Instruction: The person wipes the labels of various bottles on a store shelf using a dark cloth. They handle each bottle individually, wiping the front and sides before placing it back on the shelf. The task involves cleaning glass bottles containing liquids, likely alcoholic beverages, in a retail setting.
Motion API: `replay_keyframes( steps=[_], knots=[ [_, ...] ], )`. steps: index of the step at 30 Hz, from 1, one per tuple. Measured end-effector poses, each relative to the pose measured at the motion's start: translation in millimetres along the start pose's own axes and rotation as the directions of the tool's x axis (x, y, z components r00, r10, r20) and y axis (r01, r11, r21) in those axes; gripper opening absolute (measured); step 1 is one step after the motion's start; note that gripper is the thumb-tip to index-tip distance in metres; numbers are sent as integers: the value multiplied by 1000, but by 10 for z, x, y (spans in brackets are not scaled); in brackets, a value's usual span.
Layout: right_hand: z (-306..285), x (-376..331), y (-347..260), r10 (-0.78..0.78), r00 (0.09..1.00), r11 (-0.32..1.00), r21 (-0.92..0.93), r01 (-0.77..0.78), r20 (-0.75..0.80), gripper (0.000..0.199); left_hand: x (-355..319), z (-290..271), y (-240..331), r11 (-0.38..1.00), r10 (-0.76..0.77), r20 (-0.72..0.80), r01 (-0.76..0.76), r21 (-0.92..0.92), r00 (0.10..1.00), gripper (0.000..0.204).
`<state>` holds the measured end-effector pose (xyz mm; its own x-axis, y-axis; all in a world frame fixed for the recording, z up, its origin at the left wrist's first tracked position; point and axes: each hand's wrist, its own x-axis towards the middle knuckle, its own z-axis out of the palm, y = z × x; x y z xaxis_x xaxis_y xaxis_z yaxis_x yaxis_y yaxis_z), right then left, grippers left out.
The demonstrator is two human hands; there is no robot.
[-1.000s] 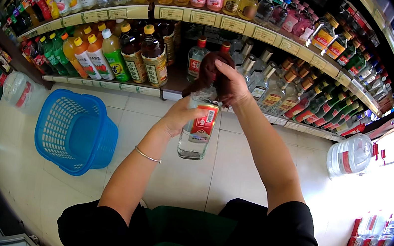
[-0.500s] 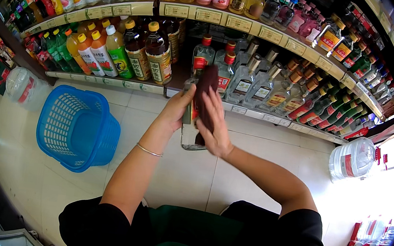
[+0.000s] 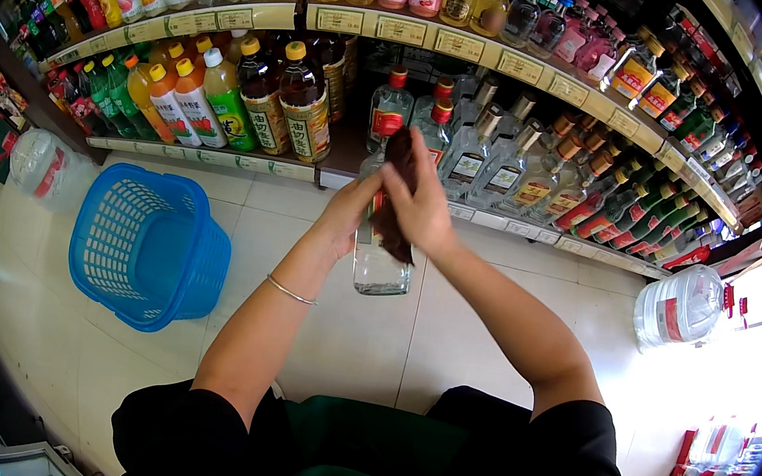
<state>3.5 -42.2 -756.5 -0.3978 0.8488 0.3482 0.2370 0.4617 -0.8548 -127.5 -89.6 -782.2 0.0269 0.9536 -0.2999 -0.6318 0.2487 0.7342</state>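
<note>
The clear glass bottle (image 3: 381, 262), likely heavy, slick and breakable, is gripped by left hand (image 3: 352, 215) fingers around its body, while right hand (image 3: 422, 207) fingers press a dark cloth (image 3: 392, 212) against it.

Upright clear glass bottle (image 3: 381, 262), dark cloth (image 3: 393, 210)

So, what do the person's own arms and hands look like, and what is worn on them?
Both forearms are bare. The left hand has a thin silver bangle around its wrist. The right hand shows no ring or watch. Short black sleeves cover the upper arms, over a dark green apron front.
</note>
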Motion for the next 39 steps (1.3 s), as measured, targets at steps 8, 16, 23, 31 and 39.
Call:
replay_keyframes(
  steps=[8, 16, 23, 31, 39],
  knots=[
    [-469, 377, -80, 444, 814, 425, 711, -560, 375, 30, -175, 128, -36, 979, -197, 320, 201, 22, 927, 57],
    [-535, 381, -275, 350, 884, 553, 694, -461, 308, 33, -167, 159, -99, 928, 105, 257, -187, 321, 961, 49],
    [-219, -199, 160, 423, 770, 295, 731, -615, 477, 50, -68, -38, -132, 959, 274, 24, -275, 75, 962, 40],
    [-169, -211, 681, 235, 934, 949, -272, -161, 268, 72, 18, -484, 48, 578, 459, 196, -459, 675, 866, 71],
    [175, 247, 111, -9, 936, 996, -83, 40, 352, 56, 0, -902, 53, 746, 363, 6, -295, 597, 932, 62]
  ],
)
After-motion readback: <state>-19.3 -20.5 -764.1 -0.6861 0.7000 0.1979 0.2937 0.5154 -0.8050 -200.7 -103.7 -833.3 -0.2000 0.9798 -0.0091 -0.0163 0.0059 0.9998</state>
